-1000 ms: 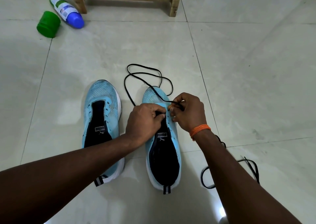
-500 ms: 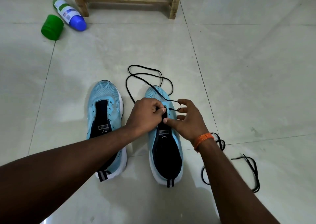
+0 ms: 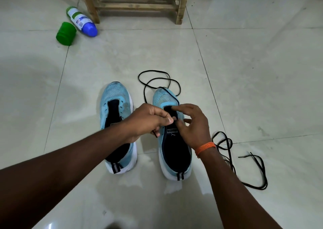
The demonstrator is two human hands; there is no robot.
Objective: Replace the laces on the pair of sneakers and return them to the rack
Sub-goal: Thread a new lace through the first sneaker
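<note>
**Right sneaker (image 3: 164,96) being laced; lace end pulled back toward the person since half a second ago.**
Left hand (image 3: 146,122): fingers (image 3: 164,117) curled round the black lace (image 3: 157,78), whose tip now shows under the fist. Right hand (image 3: 194,124): fingers (image 3: 183,107) spread and holding nothing, index tip on the tongue. Counted: two blue sneakers, the left sneaker (image 3: 115,96) unlaced beside the right; two laces, the second lace (image 3: 258,169) loose at the right; one bottle (image 3: 81,21); one green cap (image 3: 66,34). Pale tiled floor (image 3: 244,71); wooden rack (image 3: 138,3) at the far edge.

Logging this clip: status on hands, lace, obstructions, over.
Left hand grips black lace; right hand open on right sneaker tongue. Second lace loose on floor. Bottle, cap beside rack.
</note>
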